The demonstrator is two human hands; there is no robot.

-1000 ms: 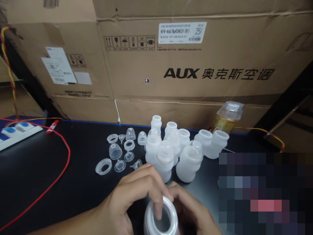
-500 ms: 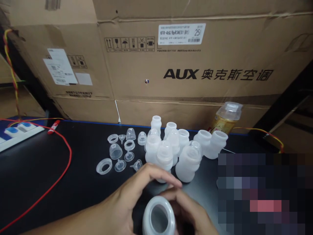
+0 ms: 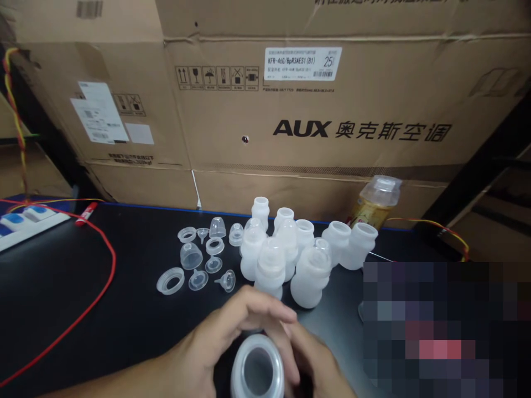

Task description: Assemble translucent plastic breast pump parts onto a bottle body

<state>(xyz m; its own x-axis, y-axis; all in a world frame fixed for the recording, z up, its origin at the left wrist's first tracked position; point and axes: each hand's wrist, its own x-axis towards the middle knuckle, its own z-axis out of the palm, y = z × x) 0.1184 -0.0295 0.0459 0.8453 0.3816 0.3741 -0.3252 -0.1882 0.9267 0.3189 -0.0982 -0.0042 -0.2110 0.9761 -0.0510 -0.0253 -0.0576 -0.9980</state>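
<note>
Both hands, left hand [image 3: 215, 342] and right hand [image 3: 315, 365], cup the translucent bottle [image 3: 257, 367], seemingly light, slick plastic, best gripped around its ringed neck.

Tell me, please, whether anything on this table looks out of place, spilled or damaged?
Nothing looks spilled or broken. The only odd one out is the yellow-labelled drink bottle, which leans tilted against the cardboard box behind the upright white bottles. A red cable also trails loosely across the table.
</note>
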